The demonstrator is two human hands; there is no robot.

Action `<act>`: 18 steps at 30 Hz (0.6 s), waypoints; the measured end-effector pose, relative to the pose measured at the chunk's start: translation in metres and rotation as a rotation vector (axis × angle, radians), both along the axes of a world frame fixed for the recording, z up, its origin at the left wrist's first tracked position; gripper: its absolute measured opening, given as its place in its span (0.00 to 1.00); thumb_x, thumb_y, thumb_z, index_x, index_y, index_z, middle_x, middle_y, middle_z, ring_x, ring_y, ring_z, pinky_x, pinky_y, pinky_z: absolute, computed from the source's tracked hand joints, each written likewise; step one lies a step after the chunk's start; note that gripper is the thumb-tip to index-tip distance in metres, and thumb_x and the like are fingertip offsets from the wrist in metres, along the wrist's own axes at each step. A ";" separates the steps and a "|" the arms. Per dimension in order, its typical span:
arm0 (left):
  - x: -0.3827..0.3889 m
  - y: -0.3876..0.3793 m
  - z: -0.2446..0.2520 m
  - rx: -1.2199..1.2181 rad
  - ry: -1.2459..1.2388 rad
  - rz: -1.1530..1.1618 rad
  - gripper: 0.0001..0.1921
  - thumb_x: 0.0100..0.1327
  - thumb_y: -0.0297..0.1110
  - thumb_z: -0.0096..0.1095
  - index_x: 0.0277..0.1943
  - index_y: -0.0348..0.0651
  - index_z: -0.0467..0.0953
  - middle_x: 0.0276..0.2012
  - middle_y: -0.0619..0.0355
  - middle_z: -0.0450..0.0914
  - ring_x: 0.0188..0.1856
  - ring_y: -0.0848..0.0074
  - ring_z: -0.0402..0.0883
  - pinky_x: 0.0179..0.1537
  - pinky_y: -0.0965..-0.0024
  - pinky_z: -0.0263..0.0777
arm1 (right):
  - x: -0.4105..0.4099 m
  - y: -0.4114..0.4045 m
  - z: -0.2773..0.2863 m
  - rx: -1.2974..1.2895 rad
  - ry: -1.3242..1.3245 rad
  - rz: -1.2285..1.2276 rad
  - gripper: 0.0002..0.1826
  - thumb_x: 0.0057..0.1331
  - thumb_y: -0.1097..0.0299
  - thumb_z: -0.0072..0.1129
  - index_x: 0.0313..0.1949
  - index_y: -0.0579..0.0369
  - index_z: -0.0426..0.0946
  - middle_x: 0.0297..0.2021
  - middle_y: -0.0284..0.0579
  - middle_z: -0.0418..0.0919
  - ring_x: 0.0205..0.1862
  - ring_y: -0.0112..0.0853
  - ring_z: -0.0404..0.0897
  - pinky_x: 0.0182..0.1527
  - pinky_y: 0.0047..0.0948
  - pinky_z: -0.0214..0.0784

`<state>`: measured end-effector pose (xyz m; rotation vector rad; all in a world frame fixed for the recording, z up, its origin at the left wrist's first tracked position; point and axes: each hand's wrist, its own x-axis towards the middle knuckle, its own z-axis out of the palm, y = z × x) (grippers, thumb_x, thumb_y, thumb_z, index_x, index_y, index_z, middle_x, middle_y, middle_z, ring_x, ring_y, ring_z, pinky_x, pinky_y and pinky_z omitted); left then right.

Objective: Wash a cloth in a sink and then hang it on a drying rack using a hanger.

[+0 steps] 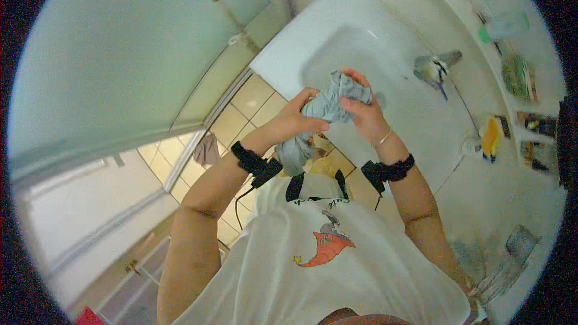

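A bunched, light grey-blue cloth [326, 106] is between my two hands, above the near edge of a white basin or tub [289, 49]. My left hand [305, 117] grips its left side, the thumb along the lower edge. On the right side my right hand [363, 104] closes around the cloth, with some fingers behind it. Part of the cloth hangs below my left wrist, towards my white shirt. Black straps with small devices and cables sit on both forearms, and a thin bracelet circles the right wrist.
A metal tap [435, 68] stands on the basin's right side. Further right are a yellow object [491, 137] and wall shelves [537, 133] with blurred items. A large pale green panel [135, 54] fills the left. Another cloth [207, 149] lies low by the metal rail over the tiled floor [253, 99].
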<state>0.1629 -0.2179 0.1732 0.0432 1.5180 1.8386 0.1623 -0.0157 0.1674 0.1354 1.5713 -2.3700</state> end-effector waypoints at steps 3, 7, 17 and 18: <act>0.011 -0.029 0.015 -0.068 0.166 0.164 0.33 0.47 0.33 0.74 0.54 0.40 0.62 0.40 0.59 0.72 0.36 0.80 0.74 0.29 0.74 0.72 | -0.014 -0.011 0.024 -0.058 0.003 0.322 0.36 0.55 0.72 0.59 0.63 0.46 0.57 0.57 0.37 0.65 0.59 0.31 0.65 0.59 0.34 0.61; 0.095 -0.105 0.044 -0.297 0.409 0.291 0.35 0.45 0.33 0.75 0.54 0.40 0.62 0.46 0.56 0.70 0.45 0.74 0.71 0.44 0.70 0.70 | 0.031 -0.078 0.043 -0.241 -0.255 0.630 0.42 0.57 0.68 0.61 0.67 0.43 0.48 0.64 0.38 0.57 0.63 0.39 0.62 0.58 0.48 0.64; 0.363 -0.168 0.148 -0.654 0.405 0.874 0.38 0.46 0.35 0.74 0.58 0.39 0.59 0.50 0.48 0.68 0.53 0.65 0.69 0.54 0.66 0.64 | 0.194 -0.245 0.153 0.189 -0.179 1.191 0.46 0.55 0.55 0.67 0.67 0.37 0.47 0.58 0.42 0.65 0.57 0.41 0.68 0.43 0.50 0.74; 0.387 -0.180 0.153 -0.629 0.346 0.959 0.38 0.47 0.34 0.73 0.59 0.38 0.58 0.53 0.45 0.66 0.57 0.60 0.67 0.57 0.66 0.62 | 0.210 -0.273 0.161 0.202 -0.185 1.245 0.46 0.55 0.55 0.67 0.67 0.37 0.47 0.58 0.42 0.65 0.57 0.41 0.68 0.43 0.50 0.74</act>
